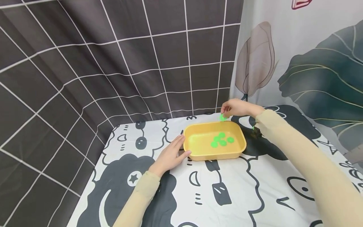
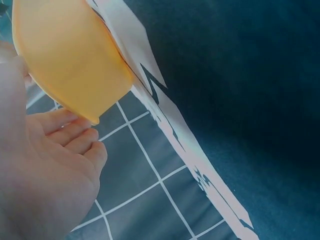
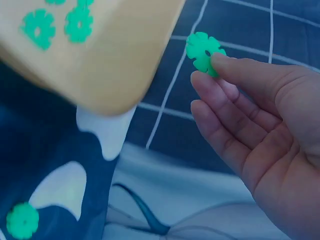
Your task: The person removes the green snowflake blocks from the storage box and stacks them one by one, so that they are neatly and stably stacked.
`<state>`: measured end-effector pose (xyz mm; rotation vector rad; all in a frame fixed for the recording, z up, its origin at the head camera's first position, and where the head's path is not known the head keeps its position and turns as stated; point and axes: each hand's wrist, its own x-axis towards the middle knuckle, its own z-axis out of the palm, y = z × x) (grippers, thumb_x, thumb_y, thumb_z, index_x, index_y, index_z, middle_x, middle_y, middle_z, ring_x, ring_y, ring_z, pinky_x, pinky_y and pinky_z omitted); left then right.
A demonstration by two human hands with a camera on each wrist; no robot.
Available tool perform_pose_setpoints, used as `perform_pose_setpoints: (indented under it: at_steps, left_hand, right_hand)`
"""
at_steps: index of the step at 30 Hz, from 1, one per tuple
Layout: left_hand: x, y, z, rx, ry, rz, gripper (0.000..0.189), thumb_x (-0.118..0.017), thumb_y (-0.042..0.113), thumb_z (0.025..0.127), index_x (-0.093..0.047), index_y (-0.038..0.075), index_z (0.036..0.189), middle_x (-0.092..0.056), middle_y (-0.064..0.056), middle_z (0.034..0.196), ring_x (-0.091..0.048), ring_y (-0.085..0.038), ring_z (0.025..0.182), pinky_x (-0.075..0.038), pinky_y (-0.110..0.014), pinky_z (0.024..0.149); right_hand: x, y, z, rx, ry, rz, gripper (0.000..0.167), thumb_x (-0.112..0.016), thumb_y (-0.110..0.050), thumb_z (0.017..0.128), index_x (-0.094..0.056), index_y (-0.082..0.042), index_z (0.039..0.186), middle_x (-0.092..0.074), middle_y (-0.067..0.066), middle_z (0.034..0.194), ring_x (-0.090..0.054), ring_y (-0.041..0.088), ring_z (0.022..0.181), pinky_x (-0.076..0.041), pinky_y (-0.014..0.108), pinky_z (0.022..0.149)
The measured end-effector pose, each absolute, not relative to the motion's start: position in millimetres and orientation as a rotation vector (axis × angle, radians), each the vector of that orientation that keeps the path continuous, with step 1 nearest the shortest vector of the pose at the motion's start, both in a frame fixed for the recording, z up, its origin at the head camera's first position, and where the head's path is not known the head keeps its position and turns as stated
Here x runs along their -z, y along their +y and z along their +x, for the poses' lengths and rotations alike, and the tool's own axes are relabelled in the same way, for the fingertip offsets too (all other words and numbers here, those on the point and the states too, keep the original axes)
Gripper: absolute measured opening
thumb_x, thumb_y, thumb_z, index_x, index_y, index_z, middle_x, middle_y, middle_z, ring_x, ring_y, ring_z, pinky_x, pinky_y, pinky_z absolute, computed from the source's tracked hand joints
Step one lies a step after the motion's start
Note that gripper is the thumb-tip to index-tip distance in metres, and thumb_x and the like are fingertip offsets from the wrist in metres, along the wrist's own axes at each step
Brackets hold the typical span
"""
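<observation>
A yellow plastic tray (image 1: 215, 156) sits on the patterned cloth, with several green notched discs (image 1: 230, 139) lying toward its right half. At the tray's left end rests my left hand (image 1: 168, 156), fingers along the outer side and thumb near the front corner. The left wrist view shows these fingers touching the tray wall (image 2: 80, 65). Beyond the tray's back right corner, my right hand (image 1: 238, 107) pinches one green notched disc (image 3: 199, 47) between thumb and fingertips, held above the cloth.
Another green disc (image 3: 22, 220) lies on the cloth right of the tray, mostly hidden by the right sleeve in the head view. A dark gridded curtain (image 1: 170, 56) hangs behind, and a leaf-print curtain (image 1: 312, 72) at the right.
</observation>
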<state>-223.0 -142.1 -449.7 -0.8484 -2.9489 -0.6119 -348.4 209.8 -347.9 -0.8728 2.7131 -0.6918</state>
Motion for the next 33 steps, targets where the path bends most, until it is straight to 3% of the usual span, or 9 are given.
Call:
perform_pose_setpoints:
  at_steps: [11, 17, 24, 33]
  left_hand:
    - [449.9, -148.0, -222.6, 0.617, -2.944, -0.836, 0.079, -0.048, 0.058, 0.102, -0.032, 0.005, 0.158, -0.029, -0.008, 0.164, -0.024, -0.025, 0.152, -0.025, -0.042, 0.122]
    - [451.9, -143.2, -225.3, 0.634, -2.925, -0.852, 0.079, -0.048, 0.059, 0.102, -0.031, 0.005, 0.158, -0.029, -0.008, 0.164, -0.025, -0.027, 0.151, -0.025, -0.042, 0.121]
    - [453.4, -140.8, -225.5, 0.626, -2.950, -0.838, 0.080, -0.047, 0.060, 0.101, -0.031, 0.006, 0.158, -0.028, -0.006, 0.165, -0.022, -0.023, 0.152, -0.025, -0.040, 0.121]
    - [451.6, -141.1, -224.6, 0.638, -2.942, -0.847, 0.079, -0.048, 0.058, 0.102, -0.030, 0.005, 0.158, -0.028, -0.008, 0.164, -0.024, -0.027, 0.152, -0.025, -0.043, 0.121]
  right_hand:
    - [342.2, 252.0, -346.2, 0.754, 2.799, -0.745, 0.007, -0.069, -0.004, 0.091, -0.069, -0.002, 0.097, -0.069, 0.005, 0.086, -0.065, 0.022, 0.080, -0.056, 0.033, 0.071]
    - [340.9, 277.2, -341.6, 0.811, 2.827, -0.606, 0.010, -0.067, -0.004, 0.093, -0.069, 0.000, 0.102, -0.070, 0.008, 0.088, -0.066, 0.026, 0.079, -0.058, 0.043, 0.074]
    - [344.8, 296.4, -337.8, 0.865, 2.842, -0.539, 0.016, -0.068, -0.009, 0.096, -0.069, 0.003, 0.107, -0.071, 0.010, 0.092, -0.065, 0.027, 0.081, -0.058, 0.042, 0.075]
    - [352.6, 311.3, -332.2, 0.992, 2.840, -0.423, 0.021, -0.063, -0.007, 0.099, -0.066, 0.007, 0.114, -0.070, 0.016, 0.098, -0.066, 0.032, 0.088, -0.057, 0.050, 0.084]
